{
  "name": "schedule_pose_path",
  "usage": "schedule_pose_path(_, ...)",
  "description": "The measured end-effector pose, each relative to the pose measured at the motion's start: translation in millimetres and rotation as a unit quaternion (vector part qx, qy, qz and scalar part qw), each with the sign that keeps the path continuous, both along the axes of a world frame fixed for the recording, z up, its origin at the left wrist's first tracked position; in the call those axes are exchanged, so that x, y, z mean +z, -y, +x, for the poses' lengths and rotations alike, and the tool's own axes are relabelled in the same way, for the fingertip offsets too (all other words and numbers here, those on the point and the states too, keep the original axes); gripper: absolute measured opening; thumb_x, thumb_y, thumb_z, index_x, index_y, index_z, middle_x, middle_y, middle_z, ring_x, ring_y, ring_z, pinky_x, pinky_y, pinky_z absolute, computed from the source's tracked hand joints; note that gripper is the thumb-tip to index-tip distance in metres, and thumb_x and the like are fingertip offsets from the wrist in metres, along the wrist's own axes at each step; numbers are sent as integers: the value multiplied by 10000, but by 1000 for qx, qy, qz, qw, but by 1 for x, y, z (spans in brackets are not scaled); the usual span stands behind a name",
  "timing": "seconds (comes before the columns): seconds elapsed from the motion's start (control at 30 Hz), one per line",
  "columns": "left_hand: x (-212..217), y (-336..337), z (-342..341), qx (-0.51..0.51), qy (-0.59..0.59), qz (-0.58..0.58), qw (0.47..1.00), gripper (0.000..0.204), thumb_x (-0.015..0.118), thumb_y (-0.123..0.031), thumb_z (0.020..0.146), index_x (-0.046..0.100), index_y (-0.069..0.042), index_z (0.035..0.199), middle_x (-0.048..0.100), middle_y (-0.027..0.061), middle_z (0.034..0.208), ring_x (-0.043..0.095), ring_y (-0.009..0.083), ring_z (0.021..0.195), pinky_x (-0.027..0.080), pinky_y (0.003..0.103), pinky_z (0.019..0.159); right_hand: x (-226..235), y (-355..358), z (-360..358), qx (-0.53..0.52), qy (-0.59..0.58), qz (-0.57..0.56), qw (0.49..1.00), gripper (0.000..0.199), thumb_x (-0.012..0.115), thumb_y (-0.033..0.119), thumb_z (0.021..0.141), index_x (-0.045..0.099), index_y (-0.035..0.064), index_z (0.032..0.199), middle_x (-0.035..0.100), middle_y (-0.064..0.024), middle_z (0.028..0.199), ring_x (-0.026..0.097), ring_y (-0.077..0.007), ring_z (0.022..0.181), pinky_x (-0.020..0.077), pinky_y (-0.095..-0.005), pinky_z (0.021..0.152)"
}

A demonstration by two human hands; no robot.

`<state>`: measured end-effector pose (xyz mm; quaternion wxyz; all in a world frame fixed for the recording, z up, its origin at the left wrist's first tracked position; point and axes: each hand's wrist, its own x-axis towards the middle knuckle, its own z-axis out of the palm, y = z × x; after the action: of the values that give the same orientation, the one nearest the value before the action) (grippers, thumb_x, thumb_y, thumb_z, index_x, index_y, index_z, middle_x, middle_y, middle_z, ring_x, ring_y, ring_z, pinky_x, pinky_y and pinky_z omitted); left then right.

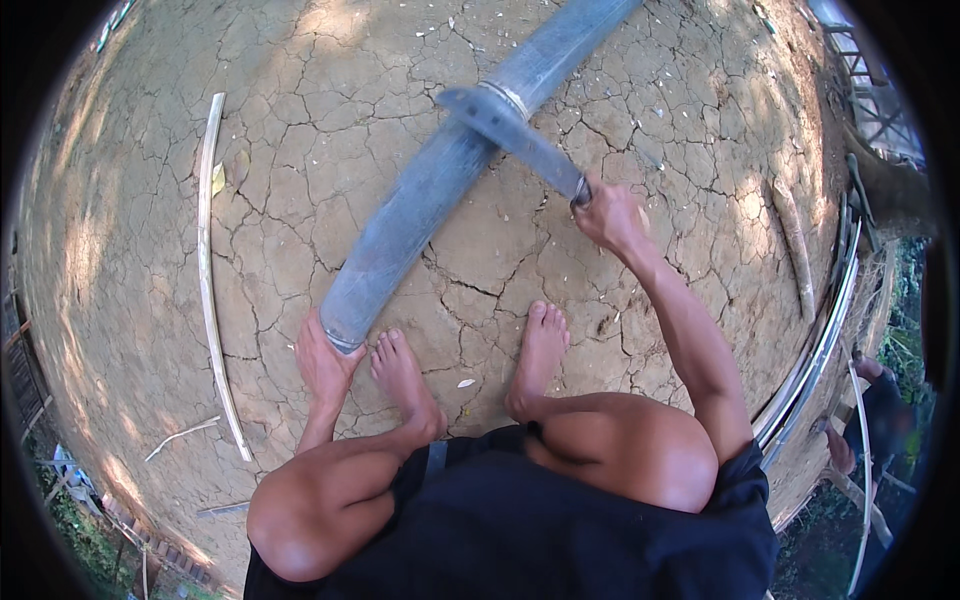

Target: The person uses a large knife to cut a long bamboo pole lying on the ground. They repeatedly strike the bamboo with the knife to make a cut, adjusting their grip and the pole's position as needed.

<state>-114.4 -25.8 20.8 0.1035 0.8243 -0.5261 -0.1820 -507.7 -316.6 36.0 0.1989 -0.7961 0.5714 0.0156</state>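
Observation:
A thick grey-blue bamboo pole [405, 215] lies slantwise on the ground, running from near my left foot up to the far right. My left hand [327, 362] is closed around its near cut end. In my right hand [612, 215] is a machete [545, 157], gripped by its handle. Its broad blade crosses over the pole just below a pale ring-shaped node, slightly blurred. Whether the blade touches the pole or hangs above it I cannot tell.
Cracked dry earth lies all around my bare feet [537, 350]. A long pale bamboo strip [206, 260] is on the left, with a thin twig [182, 437] beside it. Toward the right are a stick [793, 245], several long strips [815, 355] and another person [868, 420].

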Motion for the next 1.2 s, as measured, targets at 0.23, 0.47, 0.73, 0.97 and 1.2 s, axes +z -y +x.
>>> schedule_pose_path(0.23, -2, -4, -27, -6, 97, -34, 995, 904, 894, -293, 624, 468, -4, 1367, 563, 201, 1256, 543, 387, 1149, 413, 485, 956, -3, 20, -15, -166, 10, -34, 985, 159, 630, 177, 827, 623, 48, 920, 681, -257, 739, 693, -427, 715, 540, -532, 676)
schedule_pose_path(0.47, -10, -20, -33, 4, 107, -34, 994, 951, 898, -339, 646, 434, 5, 1402, 551, 218, 1280, 524, 402, 1183, 394, 491, 1008, 3, 4, -21, 9, 11, -24, 1000, 187, 659, 176, 804, 619, 49, 935, 672, -250, 726, 675, -443, 696, 536, -531, 654)
schedule_pose_path(0.73, -12, -21, -36, 13, 129, -47, 990, 989, 903, -429, 644, 439, -5, 1407, 546, 204, 1309, 530, 392, 1183, 390, 512, 1014, 2, -8, -16, 73, 2, -6, 997, 225, 638, 174, 835, 631, 52, 1024, 681, -249, 736, 697, -411, 682, 557, -501, 652)
schedule_pose_path(0.97, -9, -19, -33, 5, 118, -54, 992, 1006, 903, -436, 642, 423, -5, 1414, 542, 203, 1310, 518, 392, 1199, 383, 503, 1006, 0, 12, -24, -13, 4, 9, 1000, 239, 618, 186, 845, 609, 34, 1028, 669, -245, 716, 702, -403, 692, 557, -509, 657)
schedule_pose_path(1.2, -9, -18, -29, 2, 88, -22, 996, 993, 903, -423, 648, 428, 0, 1411, 537, 211, 1313, 511, 392, 1210, 367, 503, 1021, -4, 14, -19, -207, 67, 44, 975, 209, 607, 166, 830, 627, 67, 1013, 681, -257, 746, 679, -441, 704, 541, -544, 684)
